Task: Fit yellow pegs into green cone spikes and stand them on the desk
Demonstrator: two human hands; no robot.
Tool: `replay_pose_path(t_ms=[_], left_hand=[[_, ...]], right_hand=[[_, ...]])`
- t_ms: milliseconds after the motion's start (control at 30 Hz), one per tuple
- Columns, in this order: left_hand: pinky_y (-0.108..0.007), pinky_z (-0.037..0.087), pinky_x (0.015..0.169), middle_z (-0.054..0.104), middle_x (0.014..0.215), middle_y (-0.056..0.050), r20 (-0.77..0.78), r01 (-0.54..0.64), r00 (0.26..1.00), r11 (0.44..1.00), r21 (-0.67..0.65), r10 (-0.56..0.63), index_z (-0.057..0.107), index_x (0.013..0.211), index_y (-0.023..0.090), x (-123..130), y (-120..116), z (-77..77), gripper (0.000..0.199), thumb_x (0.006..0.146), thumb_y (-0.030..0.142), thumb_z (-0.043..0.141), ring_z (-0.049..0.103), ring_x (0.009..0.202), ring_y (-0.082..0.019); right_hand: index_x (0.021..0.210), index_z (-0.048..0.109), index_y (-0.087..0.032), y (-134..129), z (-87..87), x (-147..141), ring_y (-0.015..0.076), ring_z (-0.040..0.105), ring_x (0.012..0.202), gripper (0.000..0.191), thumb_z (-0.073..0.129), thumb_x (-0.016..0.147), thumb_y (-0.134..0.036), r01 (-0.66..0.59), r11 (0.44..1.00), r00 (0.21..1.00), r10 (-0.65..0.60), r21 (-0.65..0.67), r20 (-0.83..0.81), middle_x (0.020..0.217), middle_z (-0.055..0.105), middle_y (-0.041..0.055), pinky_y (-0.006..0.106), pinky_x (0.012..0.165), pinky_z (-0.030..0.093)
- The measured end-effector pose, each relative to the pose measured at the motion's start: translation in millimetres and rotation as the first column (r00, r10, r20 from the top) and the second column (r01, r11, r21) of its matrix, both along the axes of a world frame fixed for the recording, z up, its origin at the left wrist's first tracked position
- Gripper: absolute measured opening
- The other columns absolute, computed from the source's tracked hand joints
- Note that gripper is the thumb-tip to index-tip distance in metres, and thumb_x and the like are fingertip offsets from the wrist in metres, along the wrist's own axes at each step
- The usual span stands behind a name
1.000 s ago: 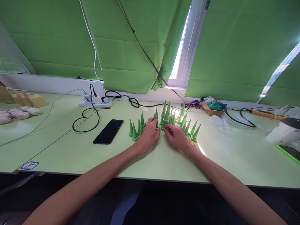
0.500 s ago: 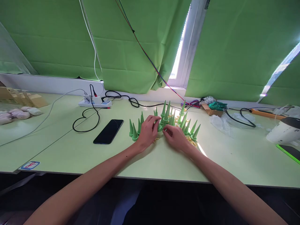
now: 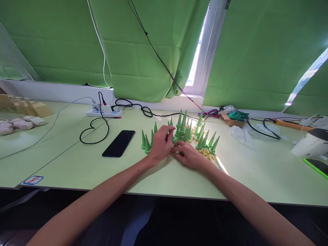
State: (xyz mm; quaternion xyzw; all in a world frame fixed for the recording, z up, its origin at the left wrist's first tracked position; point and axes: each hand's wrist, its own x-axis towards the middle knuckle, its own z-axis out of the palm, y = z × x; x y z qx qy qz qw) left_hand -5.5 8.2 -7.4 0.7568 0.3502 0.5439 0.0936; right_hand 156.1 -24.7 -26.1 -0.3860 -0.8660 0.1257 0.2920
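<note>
Several pointed green cones (image 3: 181,128) with ringed bases stand grouped around my hands on the table. My left hand (image 3: 162,141) is curled at the left side of this cluster, thumb and fingers bent together; green shows beside its fingertips, but what it grips is hidden. Just below and right, my right hand (image 3: 187,154) has its fingertips pinched together close to my left thumb. Whatever is in that pinch is too small or covered to name. Small yellowish pieces (image 3: 207,154) lie in a pile by the right-hand cones (image 3: 214,145). More cones (image 3: 147,145) stand left of my left hand.
A black phone (image 3: 119,143) lies to the left, near a looped black cable (image 3: 94,142) and a white power strip (image 3: 104,112). Rightward are a small cardboard box (image 3: 232,122), clear plastic wrap (image 3: 241,136), a white cup-like object (image 3: 310,145) and a green-edged phone (image 3: 316,166).
My right hand has shifted left and down toward my left thumb, uncovering more of the yellowish pile and nearby cone bases. My left hand stays nearly in place.
</note>
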Motion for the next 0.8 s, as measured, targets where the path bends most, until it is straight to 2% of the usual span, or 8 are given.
replay_pose_path(t_ms=[367, 667, 800], left_hand=[[-0.022, 0.043, 0.054, 0.066, 0.098, -0.002, -0.005, 0.026, 1.000, 0.999, -0.035, -0.026, 0.061, 0.104, 0.021, 0.0, -0.2, -0.3, 0.018, 0.097, 0.021, 0.045, 0.052, 0.060, -0.007], [-0.023, 0.039, 0.053, 0.066, 0.095, -0.003, 0.006, 0.008, 1.000, 0.996, -0.092, -0.008, 0.060, 0.108, 0.020, 0.9, -1.0, 0.8, 0.018, 0.097, 0.021, 0.046, 0.047, 0.053, -0.006], [-0.024, 0.040, 0.054, 0.066, 0.095, -0.003, -0.007, -0.018, 1.000, 0.995, -0.102, 0.017, 0.059, 0.108, 0.020, 0.8, -2.1, 1.2, 0.018, 0.097, 0.021, 0.046, 0.048, 0.053, -0.006]], right_hand=[[0.095, 0.071, -0.017, 4.2, -0.7, 2.1, 0.0147, 0.058, 0.075, 0.012, 0.060, 0.090, -0.018, 0.004, 0.999, 1.000, -0.004, -0.038, 0.010, 0.094, 0.064, 0.0059, 0.028, 0.071, 0.046], [0.085, 0.060, -0.017, 1.1, 3.5, 2.2, 0.0129, 0.049, 0.062, 0.010, 0.060, 0.091, -0.024, 0.090, 0.995, 0.992, -0.085, -0.050, 0.089, 0.071, 0.061, 0.0002, 0.027, 0.061, 0.035], [0.089, 0.058, -0.018, 0.0, 4.3, 2.3, 0.0135, 0.049, 0.061, 0.009, 0.060, 0.091, -0.026, 0.153, 0.987, 0.984, -0.148, -0.048, 0.096, 0.067, 0.060, -0.0010, 0.027, 0.061, 0.034]])
